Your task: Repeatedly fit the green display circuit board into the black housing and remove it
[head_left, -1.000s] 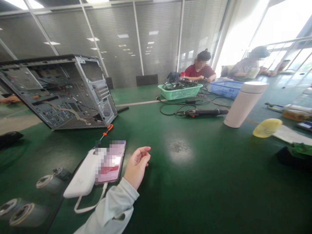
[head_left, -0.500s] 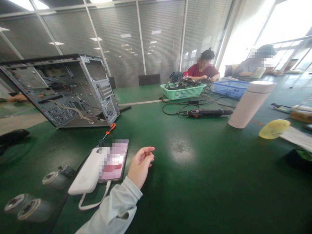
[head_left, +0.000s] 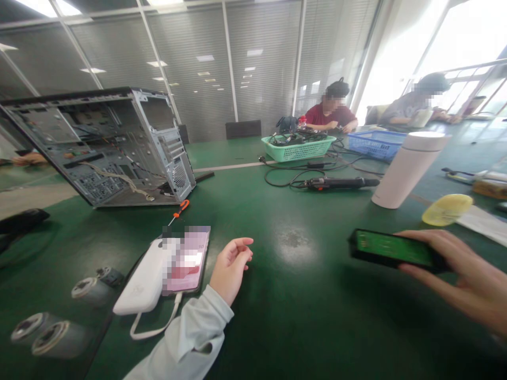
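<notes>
My right hand (head_left: 455, 264) comes in from the right edge. Its thumb and fingers grip one end of a flat, black-framed block with a green circuit board face (head_left: 390, 248), held up over the table and tilted. What kind of device it is, I cannot tell. My left hand (head_left: 232, 269), in a pale sleeve, rests on the green table with loosely curled fingers and nothing in them. Beside it lie a phone (head_left: 195, 258) and a white power bank (head_left: 138, 287) with a short white cable (head_left: 152, 335).
An open computer case (head_left: 122, 153) stands at the left, an orange-handled screwdriver (head_left: 182, 207) by its corner. Several metal cylinders (head_left: 59, 338) sit front left. Further back are an electric screwdriver (head_left: 336, 183), cable-filled green basket (head_left: 299, 150), blue basket (head_left: 374, 145), pale bottle (head_left: 407, 171) and two people.
My right hand has come into view, and the circuit-board block is now further left, where only a dark and green piece showed at the right edge. My left hand has stayed put.
</notes>
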Demonstrator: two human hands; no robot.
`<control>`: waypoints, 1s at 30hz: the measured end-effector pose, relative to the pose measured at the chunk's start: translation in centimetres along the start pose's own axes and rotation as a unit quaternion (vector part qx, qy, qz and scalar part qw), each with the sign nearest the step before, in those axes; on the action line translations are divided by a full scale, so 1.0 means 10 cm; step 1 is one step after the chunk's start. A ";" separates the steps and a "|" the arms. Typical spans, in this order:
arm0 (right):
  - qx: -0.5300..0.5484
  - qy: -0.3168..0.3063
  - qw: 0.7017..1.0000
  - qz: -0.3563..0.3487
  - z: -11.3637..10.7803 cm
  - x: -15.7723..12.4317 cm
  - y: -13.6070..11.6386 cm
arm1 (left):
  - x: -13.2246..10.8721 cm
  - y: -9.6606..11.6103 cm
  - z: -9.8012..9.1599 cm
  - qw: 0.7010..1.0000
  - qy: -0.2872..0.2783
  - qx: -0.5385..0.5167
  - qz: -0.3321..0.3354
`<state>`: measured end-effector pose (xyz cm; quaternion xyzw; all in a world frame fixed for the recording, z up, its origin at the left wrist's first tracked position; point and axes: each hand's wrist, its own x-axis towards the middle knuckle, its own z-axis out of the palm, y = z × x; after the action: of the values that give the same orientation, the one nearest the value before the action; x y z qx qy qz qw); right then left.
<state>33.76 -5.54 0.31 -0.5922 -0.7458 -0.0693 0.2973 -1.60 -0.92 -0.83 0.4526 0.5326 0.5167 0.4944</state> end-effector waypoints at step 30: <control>0.579 -0.289 0.744 0.168 0.78 0.46 -1.57 | 0.02 -0.01 -0.04 0.997 -0.023 0.076 -0.006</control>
<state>15.91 -2.68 0.25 -0.4137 -0.5809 0.6015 0.3600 -1.99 -0.74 -0.96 0.4972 0.5620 0.4611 0.4737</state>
